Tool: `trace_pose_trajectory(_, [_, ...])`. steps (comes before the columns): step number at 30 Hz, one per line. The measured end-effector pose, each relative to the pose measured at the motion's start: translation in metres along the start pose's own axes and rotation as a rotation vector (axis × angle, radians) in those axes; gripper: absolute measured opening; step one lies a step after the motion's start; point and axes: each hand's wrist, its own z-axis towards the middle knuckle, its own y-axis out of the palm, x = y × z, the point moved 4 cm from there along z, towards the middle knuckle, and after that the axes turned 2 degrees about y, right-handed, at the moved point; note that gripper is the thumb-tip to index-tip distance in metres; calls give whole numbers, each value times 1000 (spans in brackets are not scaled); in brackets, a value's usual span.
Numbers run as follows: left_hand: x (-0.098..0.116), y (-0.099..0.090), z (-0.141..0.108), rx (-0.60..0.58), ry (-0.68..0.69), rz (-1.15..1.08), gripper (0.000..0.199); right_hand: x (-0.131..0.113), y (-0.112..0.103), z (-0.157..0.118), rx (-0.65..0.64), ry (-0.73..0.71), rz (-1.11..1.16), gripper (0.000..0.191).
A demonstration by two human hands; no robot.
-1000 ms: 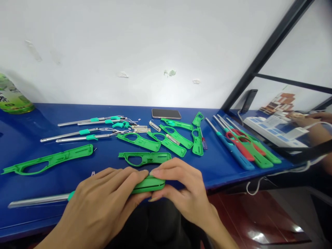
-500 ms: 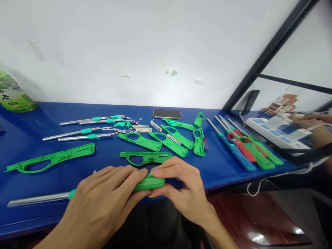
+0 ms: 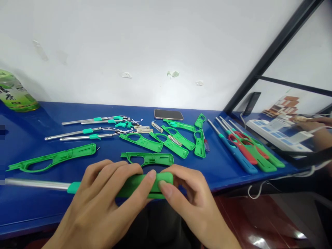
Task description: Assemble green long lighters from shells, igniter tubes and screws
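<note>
A green long-nosed gas lighter (image 3: pixel 135 185) lies across both my hands, its metal tube pointing left. My left hand (image 3: pixel 103 200) is wrapped over the handle, with the thumb along its side. At the right end of the handle, my right hand (image 3: pixel 192 200) pinches the green shell between thumb and fingers. A dark seam shows along the shell's lower side near that end. Just beyond my hands lies an open green handle half (image 3: pixel 158 159); a longer handle half (image 3: pixel 59 157) rests to the left.
Metal tubes with teal parts and wires (image 3: pixel 77 132), several green shells (image 3: pixel 171 145) and a small screwdriver (image 3: pixel 206 145) lie behind. Further back is a phone (image 3: pixel 168 114). Several whole lighters (image 3: pixel 241 152) sit right, beside a black frame. A bottle (image 3: pixel 18 93) stands left; another person's hand (image 3: pixel 319 133) shows far right.
The lighter has been lifted and turned, so more of its handle's side shows. My left thumb now lies along the handle, and my right thumb has moved up onto its end.
</note>
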Motion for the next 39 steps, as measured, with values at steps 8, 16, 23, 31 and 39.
trace_pose_trajectory(8, [2,-12,1,-8,66,138,28,-11,-10,3,-124,-341,-72,26])
trace_pose_trajectory(16, [-7,-7,-5,-16,112,124,37,0,-2,-3,-97,-303,-100,37])
trace_pose_trajectory(23, [-1,-6,0,-50,115,111,33,4,3,0,-104,-371,119,51])
trace_pose_trajectory(31, [5,-4,3,-108,68,-22,22,4,-6,-2,-80,-427,131,44])
trace_pose_trajectory(39, [6,-3,2,-71,102,7,35,-3,-7,-6,-29,-491,44,42])
